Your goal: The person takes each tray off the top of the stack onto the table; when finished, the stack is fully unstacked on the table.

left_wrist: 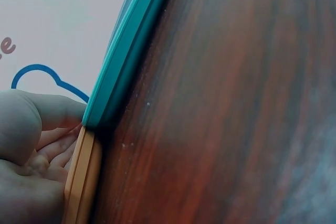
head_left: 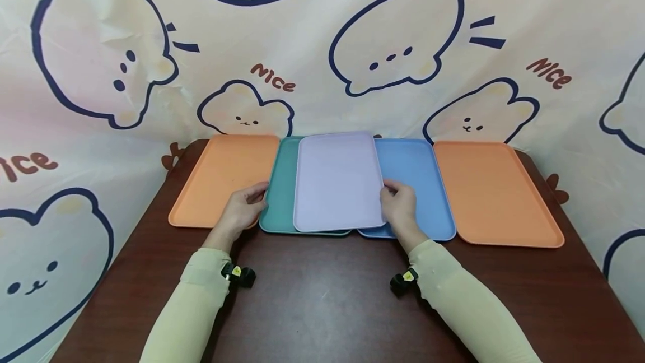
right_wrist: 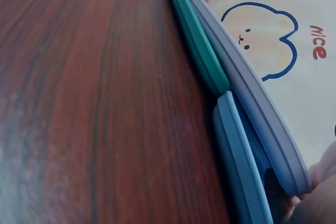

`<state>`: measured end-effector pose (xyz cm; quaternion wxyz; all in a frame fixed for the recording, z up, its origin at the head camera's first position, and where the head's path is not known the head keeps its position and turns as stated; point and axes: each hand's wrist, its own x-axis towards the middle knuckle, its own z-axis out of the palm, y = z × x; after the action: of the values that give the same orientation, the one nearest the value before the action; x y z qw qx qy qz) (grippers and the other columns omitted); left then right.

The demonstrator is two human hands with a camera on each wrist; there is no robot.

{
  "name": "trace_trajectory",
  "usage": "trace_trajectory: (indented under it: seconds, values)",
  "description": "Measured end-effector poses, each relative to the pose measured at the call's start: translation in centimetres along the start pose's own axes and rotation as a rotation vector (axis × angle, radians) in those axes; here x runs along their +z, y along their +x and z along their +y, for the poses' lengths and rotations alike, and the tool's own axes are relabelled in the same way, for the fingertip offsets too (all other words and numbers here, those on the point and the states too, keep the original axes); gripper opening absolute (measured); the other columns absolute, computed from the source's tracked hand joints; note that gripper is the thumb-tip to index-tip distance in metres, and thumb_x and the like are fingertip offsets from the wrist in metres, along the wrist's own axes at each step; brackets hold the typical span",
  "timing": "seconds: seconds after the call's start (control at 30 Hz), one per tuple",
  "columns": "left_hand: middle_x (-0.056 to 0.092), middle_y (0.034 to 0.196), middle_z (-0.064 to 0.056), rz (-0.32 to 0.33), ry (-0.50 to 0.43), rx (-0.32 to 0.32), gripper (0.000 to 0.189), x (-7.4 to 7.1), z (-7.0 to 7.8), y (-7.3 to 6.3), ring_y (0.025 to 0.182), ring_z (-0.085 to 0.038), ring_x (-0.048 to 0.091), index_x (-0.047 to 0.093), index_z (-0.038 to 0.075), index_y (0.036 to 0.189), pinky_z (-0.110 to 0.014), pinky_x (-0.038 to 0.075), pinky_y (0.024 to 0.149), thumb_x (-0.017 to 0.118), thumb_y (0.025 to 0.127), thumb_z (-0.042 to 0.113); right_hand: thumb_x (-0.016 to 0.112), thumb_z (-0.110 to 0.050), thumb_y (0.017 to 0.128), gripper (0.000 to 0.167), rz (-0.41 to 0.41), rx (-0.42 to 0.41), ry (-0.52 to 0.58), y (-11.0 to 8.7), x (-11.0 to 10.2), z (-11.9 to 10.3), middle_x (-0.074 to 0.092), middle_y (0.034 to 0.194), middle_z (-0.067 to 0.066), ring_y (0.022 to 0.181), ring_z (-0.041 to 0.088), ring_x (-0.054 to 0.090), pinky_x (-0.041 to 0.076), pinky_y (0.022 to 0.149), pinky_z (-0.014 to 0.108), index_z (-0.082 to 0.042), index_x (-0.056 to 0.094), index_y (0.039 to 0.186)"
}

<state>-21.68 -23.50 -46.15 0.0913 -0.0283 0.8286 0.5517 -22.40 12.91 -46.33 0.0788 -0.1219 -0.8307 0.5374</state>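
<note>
A lavender tray (head_left: 337, 184) lies across the green tray (head_left: 280, 195) and the inner part of the blue tray (head_left: 415, 189). My right hand (head_left: 400, 203) pinches the lavender tray's right edge; in the right wrist view that end stands raised over the blue tray (right_wrist: 239, 156), while its far end lies close on the green tray (right_wrist: 202, 51). At the green tray's left edge is my left hand (head_left: 242, 209), over the left orange tray (head_left: 227, 178). In the left wrist view its extended thumb (left_wrist: 60, 111) touches the green rim (left_wrist: 123, 66), with the other fingers partly hidden.
Another orange tray (head_left: 499, 195) lies at the right end of the row, beside the blue one. The dark brown wooden table (head_left: 322, 301) extends in front of the trays. Behind it hangs a cloth (head_left: 312, 32) printed with cartoon bears.
</note>
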Motion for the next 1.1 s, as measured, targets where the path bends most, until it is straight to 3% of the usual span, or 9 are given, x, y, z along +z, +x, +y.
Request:
trace_trajectory:
  seconds: [0.17, 0.43, 0.63, 0.9, 1.1]
  values:
    - [0.041, 0.172, -0.020, -0.005, -0.003, 0.009, 0.054, -0.1, -0.1, 0.0, 0.162, -0.036, 0.035, 0.045, 0.000, 0.163, -0.048, 0.036, 0.130, 0.054, 0.109, 0.000, 0.051, -0.004, 0.108, 0.037, 0.016, 0.038, 0.041, 0.4, -0.7, 0.3, 0.071, 0.127, 0.030, 0.115, 0.036, 0.066, 0.055, 0.094, 0.042, 0.007, 0.069, 0.139]
    - [0.039, 0.172, -0.020, -0.009, 0.000, 0.008, 0.054, 0.0, -0.1, -0.2, 0.163, -0.036, 0.034, 0.044, 0.001, 0.163, -0.048, 0.036, 0.130, 0.054, 0.110, 0.001, 0.052, -0.006, 0.108, 0.036, -0.022, -0.017, -0.001, 1.6, -2.9, 0.7, 0.072, 0.129, 0.027, 0.114, 0.033, 0.067, 0.054, 0.084, 0.027, 0.004, 0.071, 0.138]
    - [0.039, 0.172, -0.021, -0.009, 0.005, 0.015, 0.054, -0.1, -0.1, -0.1, 0.162, -0.037, 0.034, 0.044, 0.001, 0.163, -0.048, 0.036, 0.130, 0.053, 0.110, 0.001, 0.054, -0.009, 0.109, 0.036, -0.139, -0.099, -0.079, 2.7, -6.1, 1.0, 0.073, 0.131, 0.027, 0.113, 0.034, 0.068, 0.052, 0.079, 0.020, 0.001, 0.070, 0.140]
    - [0.039, 0.172, -0.021, -0.002, 0.011, 0.007, 0.055, 0.0, -0.1, -0.1, 0.162, -0.037, 0.035, 0.044, 0.001, 0.163, -0.048, 0.036, 0.130, 0.055, 0.109, 0.001, 0.057, -0.017, 0.112, 0.037, -0.309, -0.151, -0.191, 3.7, -9.7, 1.6, 0.067, 0.146, 0.022, 0.129, 0.037, 0.066, 0.058, 0.098, 0.040, -0.005, 0.068, 0.145]
    - [0.040, 0.172, -0.020, 0.000, 0.004, -0.001, 0.054, 0.0, 0.0, -0.2, 0.162, -0.036, 0.036, 0.045, 0.002, 0.163, -0.047, 0.035, 0.130, 0.055, 0.110, 0.001, 0.060, -0.020, 0.112, 0.035, -0.392, -0.181, -0.233, 3.9, -11.2, 2.1, 0.072, 0.139, 0.021, 0.114, 0.033, 0.070, 0.059, 0.082, 0.025, -0.008, 0.071, 0.143]
